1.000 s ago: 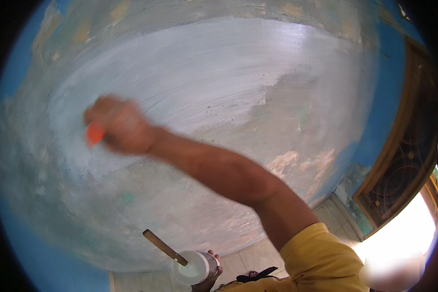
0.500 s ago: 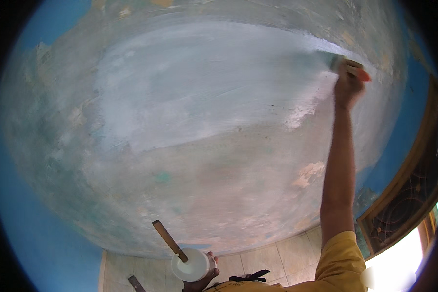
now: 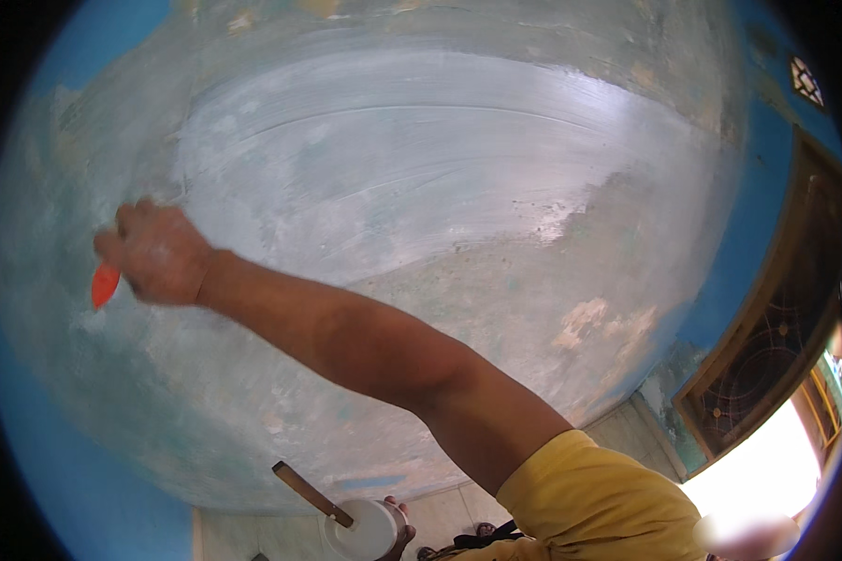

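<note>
My right hand (image 3: pixel 164 252) is closed around a putty knife, with its orange handle end (image 3: pixel 105 285) sticking out below the fist. Its blade is hidden by the hand against the left part of the wall. Across the patchy grey wall (image 3: pixel 458 318) spreads a broad, wet-looking coat of whitish filler (image 3: pixel 393 140) with curved streaks. Low in front of me, my left hand (image 3: pixel 402 533) is wrapped around the side of a white tub (image 3: pixel 372 531). A flat brown stick (image 3: pixel 311 493) leans out of the tub over its rim.
Blue-painted wall (image 3: pixel 28 411) borders the patch on the left, and more blue shows at right beside a dark wood-framed door (image 3: pixel 767 327). Bright light comes through an opening at lower right. Pale floor tiles (image 3: pixel 440 512) lie below; bare plaster (image 3: pixel 585 323) shows at the wall's lower right.
My right hand has swept with the putty knife from the wall's upper right to its far left, leaving streaks in the coat. The tub in my left hand sits slightly lower in view.
</note>
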Tool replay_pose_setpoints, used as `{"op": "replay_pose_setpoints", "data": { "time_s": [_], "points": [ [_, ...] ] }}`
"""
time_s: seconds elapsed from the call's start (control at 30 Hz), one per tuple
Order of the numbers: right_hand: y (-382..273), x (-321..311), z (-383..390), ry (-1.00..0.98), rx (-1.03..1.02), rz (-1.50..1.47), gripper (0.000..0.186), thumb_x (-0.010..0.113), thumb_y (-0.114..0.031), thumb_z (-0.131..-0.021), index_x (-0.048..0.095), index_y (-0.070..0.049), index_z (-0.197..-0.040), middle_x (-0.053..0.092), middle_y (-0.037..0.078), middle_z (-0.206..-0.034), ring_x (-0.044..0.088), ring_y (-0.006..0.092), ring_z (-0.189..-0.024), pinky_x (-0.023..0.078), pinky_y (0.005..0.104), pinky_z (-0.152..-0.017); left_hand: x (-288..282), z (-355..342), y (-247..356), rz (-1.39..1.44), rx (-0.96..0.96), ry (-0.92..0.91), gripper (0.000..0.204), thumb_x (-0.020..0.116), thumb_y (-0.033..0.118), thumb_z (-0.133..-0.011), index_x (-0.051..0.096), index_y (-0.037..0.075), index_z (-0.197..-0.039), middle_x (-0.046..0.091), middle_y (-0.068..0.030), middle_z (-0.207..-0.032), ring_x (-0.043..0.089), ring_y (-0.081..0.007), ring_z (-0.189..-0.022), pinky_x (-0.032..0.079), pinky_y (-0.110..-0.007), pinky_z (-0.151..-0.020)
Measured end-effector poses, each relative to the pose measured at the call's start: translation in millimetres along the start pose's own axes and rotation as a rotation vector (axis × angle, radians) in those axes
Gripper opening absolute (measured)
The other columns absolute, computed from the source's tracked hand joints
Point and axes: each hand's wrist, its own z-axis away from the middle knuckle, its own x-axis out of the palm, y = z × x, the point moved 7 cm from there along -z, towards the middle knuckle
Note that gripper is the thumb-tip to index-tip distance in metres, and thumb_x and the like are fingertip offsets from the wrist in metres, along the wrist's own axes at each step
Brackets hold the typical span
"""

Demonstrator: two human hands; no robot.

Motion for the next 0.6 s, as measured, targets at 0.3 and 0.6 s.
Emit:
{"op": "replay_pose_setpoints", "data": {
  "time_s": [0.3,0.6],
  "points": [
    [63,-202,62,0.456,0.087,0.016,0.016,0.067,0.005,-0.078,0.058,-0.006,-0.083,0.063,0.008,-0.084,0.065,0.0241,-0.077,0.054,0.0346,-0.067,46,-1,4,0.012,-0.034,-0.074,0.063,0.062,0.052,-0.089,0.046,0.016,-0.139,0.046,-0.013,-0.141,0.044,-0.0353,-0.132,0.041,-0.062,-0.102],
    [96,-472,152,0.749,0.197,0.07,0.011,0.074,-0.001,-0.084,0.067,0.0,-0.091,0.067,0.005,-0.097,0.065,0.0112,-0.084,0.054,0.025,-0.075,74,9,-11,0.047,0.048,-0.094,0.056,0.065,0.045,-0.09,0.048,0.018,-0.137,0.046,-0.0108,-0.138,0.042,-0.0347,-0.132,0.041,-0.061,-0.103]
  ]
}}
